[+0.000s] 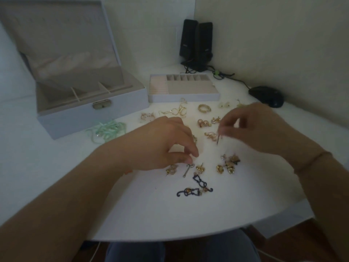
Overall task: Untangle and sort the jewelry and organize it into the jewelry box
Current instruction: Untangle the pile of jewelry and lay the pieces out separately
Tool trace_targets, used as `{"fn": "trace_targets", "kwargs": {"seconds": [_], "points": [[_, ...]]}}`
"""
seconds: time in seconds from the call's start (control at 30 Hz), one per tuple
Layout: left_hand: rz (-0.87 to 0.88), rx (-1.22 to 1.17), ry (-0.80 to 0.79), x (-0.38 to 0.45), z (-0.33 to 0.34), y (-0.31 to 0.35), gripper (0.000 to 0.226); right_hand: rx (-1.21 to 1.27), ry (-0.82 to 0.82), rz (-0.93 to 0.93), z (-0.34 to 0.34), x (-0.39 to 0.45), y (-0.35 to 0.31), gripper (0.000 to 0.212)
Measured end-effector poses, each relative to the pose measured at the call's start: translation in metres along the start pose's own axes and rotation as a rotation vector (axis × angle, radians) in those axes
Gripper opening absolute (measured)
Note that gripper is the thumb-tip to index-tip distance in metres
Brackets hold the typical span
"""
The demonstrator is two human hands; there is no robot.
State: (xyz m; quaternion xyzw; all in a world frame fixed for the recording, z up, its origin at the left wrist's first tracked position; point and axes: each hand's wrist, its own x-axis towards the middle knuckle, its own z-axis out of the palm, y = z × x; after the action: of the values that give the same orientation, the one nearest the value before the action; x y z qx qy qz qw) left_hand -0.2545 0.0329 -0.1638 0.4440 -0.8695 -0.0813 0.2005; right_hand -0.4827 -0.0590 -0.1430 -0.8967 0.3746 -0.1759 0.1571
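Several small pieces of jewelry lie spread over the white table (132, 208). My right hand (253, 127) pinches a thin dangling earring (219, 138) just above the table. My left hand (166, 142) reaches down with thumb and forefinger close together at a silver bar earring (188, 170); whether it grips it I cannot tell. Two dark blue cat-shaped earrings (196, 186) lie nearest me. Gold studs (229, 164) sit to the right of them. The open grey jewelry box (90, 114) stands at the left, its removable tray (184, 89) beside it.
A mint green cord bundle (108, 130) lies in front of the box. Gold rings and chains (204, 108) lie near the tray. Two black speakers (196, 42) stand in the corner, with a black mouse (267, 96) at the right. The table's curved edge runs near my lap.
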Motion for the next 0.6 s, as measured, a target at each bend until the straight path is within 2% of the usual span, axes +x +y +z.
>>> {"fn": "trace_targets", "kwargs": {"seconds": [0.1, 0.23, 0.33, 0.43, 0.53, 0.6], "points": [[0.001, 0.000, -0.024, 0.002, 0.003, 0.000, 0.014, -0.026, 0.144, 0.127, -0.009, 0.006, 0.024, 0.004], [-0.009, 0.018, -0.065, 0.003, 0.005, 0.000, 0.013, -0.117, 0.099, 0.225, 0.008, 0.010, 0.039, 0.007], [-0.008, 0.009, -0.023, 0.003, 0.005, 0.000, 0.011, -0.125, 0.125, 0.221, 0.014, 0.011, 0.039, 0.010], [-0.029, -0.001, 0.141, 0.007, 0.005, 0.003, 0.011, -0.057, 0.231, 0.107, 0.009, 0.008, 0.026, 0.012], [-0.108, -0.037, 0.366, 0.011, 0.006, 0.008, 0.009, 0.158, 0.097, -0.062, 0.006, -0.003, -0.007, 0.026], [-0.131, -0.025, 0.472, 0.012, 0.007, 0.011, 0.006, 0.198, 0.021, -0.123, 0.010, -0.008, -0.020, 0.027]]}}
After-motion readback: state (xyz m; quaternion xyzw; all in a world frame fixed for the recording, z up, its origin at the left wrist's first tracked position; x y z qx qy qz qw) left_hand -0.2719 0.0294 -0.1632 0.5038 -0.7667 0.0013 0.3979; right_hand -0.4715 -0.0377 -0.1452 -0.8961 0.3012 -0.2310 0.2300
